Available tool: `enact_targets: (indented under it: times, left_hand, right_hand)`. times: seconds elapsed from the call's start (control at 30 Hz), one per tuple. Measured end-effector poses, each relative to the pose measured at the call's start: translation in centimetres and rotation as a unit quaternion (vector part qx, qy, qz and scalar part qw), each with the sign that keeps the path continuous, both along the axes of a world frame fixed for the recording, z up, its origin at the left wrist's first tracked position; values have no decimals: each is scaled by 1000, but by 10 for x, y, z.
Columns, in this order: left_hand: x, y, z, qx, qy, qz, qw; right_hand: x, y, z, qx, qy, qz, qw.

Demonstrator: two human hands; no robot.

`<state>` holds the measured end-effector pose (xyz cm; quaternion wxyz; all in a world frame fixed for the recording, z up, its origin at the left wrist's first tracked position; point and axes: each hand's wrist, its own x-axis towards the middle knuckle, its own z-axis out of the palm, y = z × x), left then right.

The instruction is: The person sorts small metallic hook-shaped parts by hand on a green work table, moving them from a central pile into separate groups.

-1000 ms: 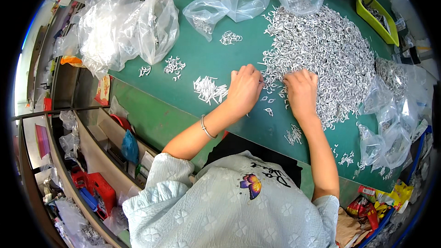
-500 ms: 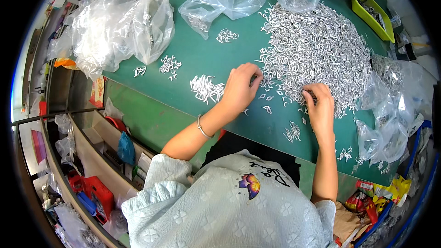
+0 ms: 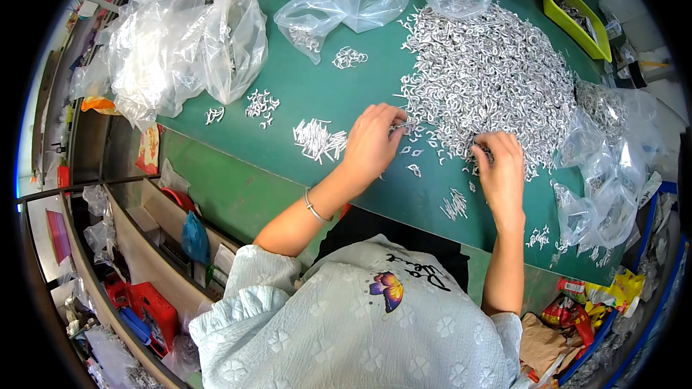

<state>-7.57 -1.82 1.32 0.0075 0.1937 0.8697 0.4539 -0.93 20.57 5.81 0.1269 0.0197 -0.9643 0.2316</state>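
A broad heap of small silvery-white curved metal pieces (image 3: pixel 497 79) covers the right half of the green table (image 3: pixel 310 86). At its left edge is my left hand (image 3: pixel 373 142), thumb and fingers curled toward each other around a small silvery piece (image 3: pixel 398 127). My right hand (image 3: pixel 500 171) rests at the heap's near edge, its fingers bent down among the pieces; what lies between its fingertips is hidden. A few loose leaf-shaped pieces (image 3: pixel 413 169) are spread between the hands. Nearer me is a small cluster of thin pieces (image 3: pixel 454 204).
Left of my left hand lies a pile of straight white sticks (image 3: pixel 317 140), with small piles of curved pieces (image 3: pixel 261 106) beyond. Clear plastic bags (image 3: pixel 234 43) stand at the back left, others (image 3: pixel 602 194) at the right. A yellow-green basket (image 3: pixel 577 18) is far right.
My left hand has come down slightly, and a small piece now shows at its fingertips. My right hand stays at the heap's near edge. The whole view has shifted a little.
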Motion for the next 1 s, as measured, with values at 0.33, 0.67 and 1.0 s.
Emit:
enact_targets:
  times: [0.33, 0.67, 1.0]
  left_hand:
    - [0, 7, -11, -156, 101, 1, 983]
    - [-8, 9, 1, -9, 53, -11, 998]
    - [-1, 3, -10, -163, 139, 12, 977]
  right_hand:
    - [-36, -1, -35, 79, 10, 28, 996]
    - [-16, 19, -9, 21, -53, 52, 997]
    - [-24, 5, -22, 96, 20, 16, 995]
